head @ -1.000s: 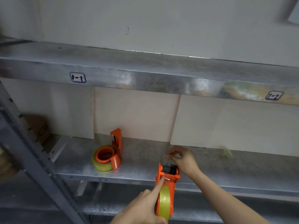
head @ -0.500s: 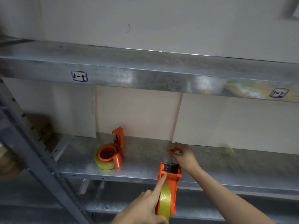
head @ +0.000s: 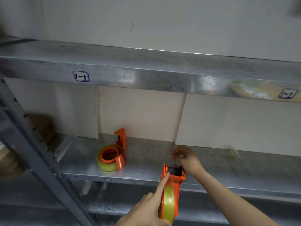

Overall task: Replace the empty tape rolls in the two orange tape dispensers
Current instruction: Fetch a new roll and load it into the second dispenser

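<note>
Two dispensers: one (head: 118,154) lies loaded on the shelf (head: 146,170), left of centre. The other dispenser (head: 171,188) juts past the front edge, long axis pointing inward, left hand (head: 146,209) gripping it, forefinger along it; right hand (head: 185,158) fingers pinch tape beyond its head.

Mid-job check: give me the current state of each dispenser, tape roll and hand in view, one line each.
Orange tape dispenser on the metal shelf: lying on its side, untouched, yellowish tape roll fitted.
Orange tape dispenser in hand: held on edge in front of the shelf, yellowish tape roll loaded.
Left hand: gripping that dispenser, index finger along its side.
Right hand: pinched at the dispenser's cutter end; tape there too faint to confirm.
</note>
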Tool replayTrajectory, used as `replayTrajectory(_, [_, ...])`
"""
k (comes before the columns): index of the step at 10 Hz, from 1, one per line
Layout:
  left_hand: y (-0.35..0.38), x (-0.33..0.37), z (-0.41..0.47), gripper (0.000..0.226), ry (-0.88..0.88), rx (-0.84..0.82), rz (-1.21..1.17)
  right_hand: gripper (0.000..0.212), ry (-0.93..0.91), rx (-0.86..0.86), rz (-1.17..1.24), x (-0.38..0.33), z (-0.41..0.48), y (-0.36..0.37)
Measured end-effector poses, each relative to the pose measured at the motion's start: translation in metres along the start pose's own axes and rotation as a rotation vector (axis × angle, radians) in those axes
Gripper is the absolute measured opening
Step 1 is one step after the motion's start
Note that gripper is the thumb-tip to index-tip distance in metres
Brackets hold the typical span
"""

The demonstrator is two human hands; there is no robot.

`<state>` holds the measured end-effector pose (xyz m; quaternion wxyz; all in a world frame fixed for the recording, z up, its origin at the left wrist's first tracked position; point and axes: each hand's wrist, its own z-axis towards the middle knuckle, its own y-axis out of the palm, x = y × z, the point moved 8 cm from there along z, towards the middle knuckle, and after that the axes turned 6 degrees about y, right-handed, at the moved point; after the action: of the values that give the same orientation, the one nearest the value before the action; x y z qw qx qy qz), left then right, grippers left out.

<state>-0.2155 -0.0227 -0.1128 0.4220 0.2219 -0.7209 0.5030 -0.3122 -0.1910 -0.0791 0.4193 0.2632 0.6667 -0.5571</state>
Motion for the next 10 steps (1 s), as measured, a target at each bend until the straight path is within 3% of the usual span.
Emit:
replayTrajectory(4, [-0.003, -0.01, -0.002, 0.13, -0.103, 0.037, -0.058, 0.026, -0.008, -0.12, -0.07, 0.006, 0.004, 0.01])
replayTrajectory(6, [0.0, -0.006, -0.004, 0.11, -0.214, -0.038, 0.076, 0.031, -0.044, -0.142, -0.108, 0.001, 0.004, 0.015])
replayTrajectory(9, [-0.007, 0.005, -0.011, 0.101, -0.263, -0.056, 0.076, 0.006, -0.043, -0.193, -0.143, 0.003, 0.004, 0.017])
replayTrajectory(10, [-0.006, 0.001, -0.014, 0.1, -0.307, -0.082, 0.099, 0.006, -0.025, -0.224, -0.19, 0.005, 0.005, 0.017])
